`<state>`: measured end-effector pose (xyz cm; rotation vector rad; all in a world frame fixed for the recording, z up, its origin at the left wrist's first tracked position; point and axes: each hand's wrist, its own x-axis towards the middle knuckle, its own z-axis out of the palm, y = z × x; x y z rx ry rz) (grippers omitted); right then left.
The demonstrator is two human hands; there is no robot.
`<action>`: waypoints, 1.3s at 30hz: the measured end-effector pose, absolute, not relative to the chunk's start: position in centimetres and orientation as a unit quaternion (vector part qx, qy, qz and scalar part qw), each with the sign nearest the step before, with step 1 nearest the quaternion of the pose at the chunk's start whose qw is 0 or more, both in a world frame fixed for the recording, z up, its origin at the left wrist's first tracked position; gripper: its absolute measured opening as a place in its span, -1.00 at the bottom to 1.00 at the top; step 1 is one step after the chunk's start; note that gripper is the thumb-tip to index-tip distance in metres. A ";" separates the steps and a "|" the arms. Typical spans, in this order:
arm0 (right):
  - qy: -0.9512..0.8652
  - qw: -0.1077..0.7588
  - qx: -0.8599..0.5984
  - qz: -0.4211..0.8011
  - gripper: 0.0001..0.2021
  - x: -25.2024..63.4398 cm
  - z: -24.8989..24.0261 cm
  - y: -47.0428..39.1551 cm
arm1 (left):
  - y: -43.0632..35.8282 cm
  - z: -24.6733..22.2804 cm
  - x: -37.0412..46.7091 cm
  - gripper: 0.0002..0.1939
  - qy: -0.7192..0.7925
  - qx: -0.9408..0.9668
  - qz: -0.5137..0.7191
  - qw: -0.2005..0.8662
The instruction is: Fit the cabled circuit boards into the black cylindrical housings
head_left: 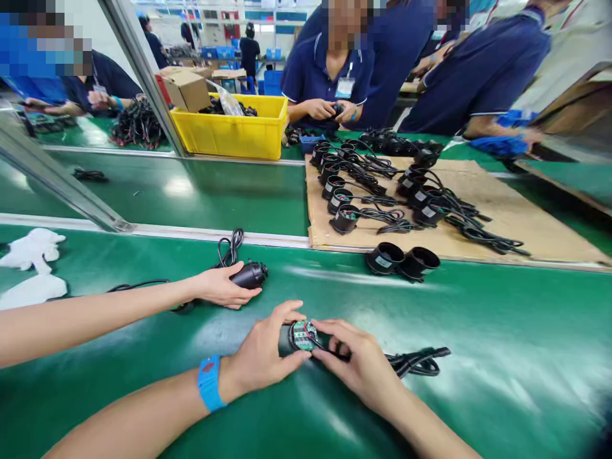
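Observation:
My left hand (268, 349), with a blue band at the wrist, is wrapped round a black cylindrical housing (285, 341) lying on its side just above the green bench. A round green circuit board (302, 335) with red and black wires shows at the housing's open end, facing right. My right hand (361, 360) pinches the board's edge with thumb and fingertips. From under that hand a coiled black cable (418, 362) runs out to the right on the bench. Whether the board is seated in the housing, I cannot tell.
A co-worker's hand (229, 287) reaches in from the left, holding a black cylindrical device (251, 275). Two black housings (384, 260) stand ahead of me. Beyond them, a cardboard sheet (540, 236) bears several wired housings. A yellow bin (229, 135) and metal post (143, 70) stand farther back.

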<state>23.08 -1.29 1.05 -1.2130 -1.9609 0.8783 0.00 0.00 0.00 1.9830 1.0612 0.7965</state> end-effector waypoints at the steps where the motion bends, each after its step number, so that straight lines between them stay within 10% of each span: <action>1: -0.751 0.333 -0.464 0.331 -0.67 23.0 1.0 -1.4 | -0.1 -0.2 0.0 -0.17 0.409 0.775 0.314 0.365; 29: -0.782 0.356 -0.418 0.297 -0.73 23.3 0.2 -1.0 | -0.1 -0.3 0.3 -0.52 0.375 0.780 0.349 0.360; 35: -0.791 0.303 -0.446 0.287 -0.63 24.3 1.6 -1.1 | 2.9 2.7 -3.3 0.10 0.412 0.850 0.309 0.108; 39: -0.763 0.302 -0.488 0.298 -0.71 24.6 3.2 0.0 | 6.0 3.8 -7.1 -0.15 0.526 0.829 0.185 -0.034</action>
